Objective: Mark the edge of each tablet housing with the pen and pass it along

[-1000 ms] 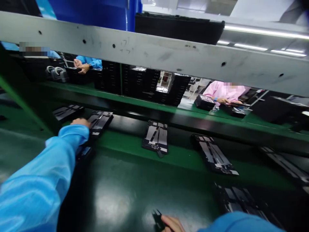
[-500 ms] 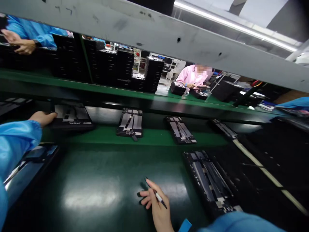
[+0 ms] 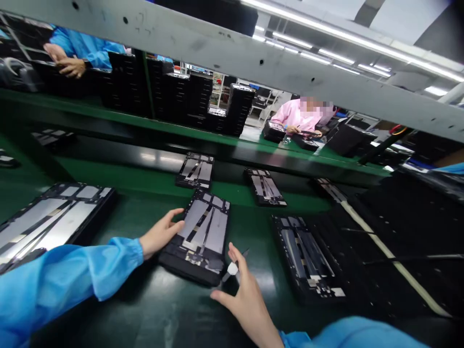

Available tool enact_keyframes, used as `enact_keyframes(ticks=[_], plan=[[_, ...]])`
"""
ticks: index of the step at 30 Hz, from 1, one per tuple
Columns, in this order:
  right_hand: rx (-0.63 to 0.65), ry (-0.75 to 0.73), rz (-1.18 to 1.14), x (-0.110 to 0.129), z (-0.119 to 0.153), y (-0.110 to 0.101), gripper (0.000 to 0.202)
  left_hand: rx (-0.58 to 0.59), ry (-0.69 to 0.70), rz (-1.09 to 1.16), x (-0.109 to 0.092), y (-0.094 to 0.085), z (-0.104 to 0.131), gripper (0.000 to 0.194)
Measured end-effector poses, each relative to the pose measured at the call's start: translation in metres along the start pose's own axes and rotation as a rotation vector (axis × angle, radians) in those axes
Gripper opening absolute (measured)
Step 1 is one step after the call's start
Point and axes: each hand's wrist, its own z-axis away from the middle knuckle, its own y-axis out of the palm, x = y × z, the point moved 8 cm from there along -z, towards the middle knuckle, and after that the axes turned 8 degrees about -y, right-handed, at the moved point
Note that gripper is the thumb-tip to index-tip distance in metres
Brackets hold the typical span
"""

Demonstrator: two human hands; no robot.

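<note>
An opened tablet (image 3: 208, 227) in a black tray-like casing, with silver battery panels and dark ribbon cables showing, lies slightly tilted in front of me. My left hand (image 3: 165, 233) grips its left edge. Close to its lower right corner, my right hand (image 3: 244, 290) has thumb and index finger spread apart. A slim pen-like tool (image 3: 232, 269), with a white part and dark ends, sits among the right hand's fingers, partly hidden by them. Its exact kind cannot be made out.
Several similar opened units lie around: a left stack (image 3: 58, 212), a right one (image 3: 304, 256), and others on the belt (image 3: 228, 193) behind. Black stacks (image 3: 195, 96) stand on the shelf under a grey beam (image 3: 203, 41). Two co-workers, blue sleeves (image 3: 97, 50) and pink (image 3: 290, 113), are beyond.
My left hand has brought a tablet from the belt at the left to the middle in front of me. My right hand has risen beside it, its fingers opening wider around the tool.
</note>
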Motion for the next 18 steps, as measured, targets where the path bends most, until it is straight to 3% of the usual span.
enact_keyframes(ticks=[3, 9, 13, 18], plan=[[0.049, 0.018, 0.126, -0.015, 0.012, 0.002, 0.106, 0.025, 0.067, -0.120, 0.011, 0.023, 0.002, 0.078], [-0.042, -0.022, 0.155, -0.032, 0.011, 0.003, 0.085, -0.028, 0.223, -0.306, 0.030, 0.024, 0.033, 0.056], [-0.042, -0.052, 0.118, -0.029, 0.005, -0.003, 0.087, -0.041, 0.270, -0.332, 0.045, 0.023, 0.057, 0.065], [-0.039, -0.061, 0.081, -0.028, 0.006, -0.007, 0.080, 0.048, 0.336, -0.375, 0.056, 0.032, 0.080, 0.074]])
